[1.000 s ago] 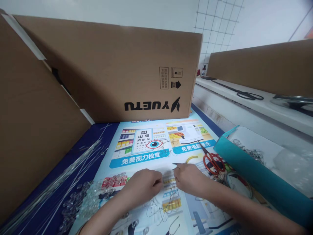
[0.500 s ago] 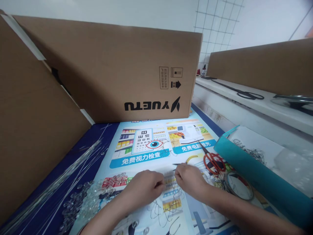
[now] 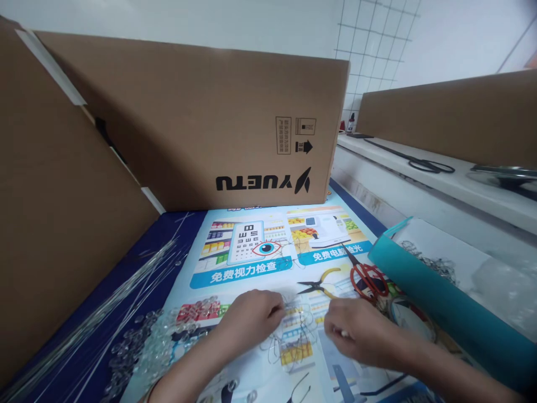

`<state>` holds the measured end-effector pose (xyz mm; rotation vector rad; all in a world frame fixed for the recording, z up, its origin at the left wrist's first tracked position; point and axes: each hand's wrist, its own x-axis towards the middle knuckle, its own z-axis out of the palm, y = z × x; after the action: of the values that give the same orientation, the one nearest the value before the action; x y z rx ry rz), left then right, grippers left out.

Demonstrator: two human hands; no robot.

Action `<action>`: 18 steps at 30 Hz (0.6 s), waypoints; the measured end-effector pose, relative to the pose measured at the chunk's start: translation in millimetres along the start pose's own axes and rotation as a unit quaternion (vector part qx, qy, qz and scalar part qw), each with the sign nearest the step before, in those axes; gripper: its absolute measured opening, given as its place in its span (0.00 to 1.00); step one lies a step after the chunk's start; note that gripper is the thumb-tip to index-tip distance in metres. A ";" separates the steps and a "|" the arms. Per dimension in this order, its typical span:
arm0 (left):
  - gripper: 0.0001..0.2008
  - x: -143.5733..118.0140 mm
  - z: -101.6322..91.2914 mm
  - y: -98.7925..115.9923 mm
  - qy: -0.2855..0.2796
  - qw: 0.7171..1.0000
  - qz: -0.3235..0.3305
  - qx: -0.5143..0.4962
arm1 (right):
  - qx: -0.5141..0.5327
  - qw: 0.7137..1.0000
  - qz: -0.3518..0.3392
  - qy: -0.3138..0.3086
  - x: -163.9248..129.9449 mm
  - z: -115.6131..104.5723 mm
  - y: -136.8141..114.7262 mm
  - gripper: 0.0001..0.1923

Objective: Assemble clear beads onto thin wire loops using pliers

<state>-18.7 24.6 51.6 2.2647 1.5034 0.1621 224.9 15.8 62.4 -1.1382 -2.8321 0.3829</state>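
Left hand point(image 3: 251, 316) pinches thin wire pieces point(image 3: 289, 330) on the bench poster, fingers narrow. Right hand point(image 3: 356, 333) hovers beside them, fingers curled, grip unclear. Far right, a teal tray point(image 3: 440, 305) holds tangled metal bits point(image 3: 432, 263).

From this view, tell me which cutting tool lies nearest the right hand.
The yellow-handled pliers, lying just beyond the right hand. The red scissors lie further right, and the black scissors sit far off on the white ledge.
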 end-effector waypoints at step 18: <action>0.10 1.7 7.1 -3.7 0.004 1.000 0.004 -0.002 | -0.066 0.994 -0.059 -0.059 -11.7 8.6 -34.4 0.03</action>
<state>-18.9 25.4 43.4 2.2710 1.4970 0.1771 209.0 -18.0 63.1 -0.9937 -3.0507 0.2680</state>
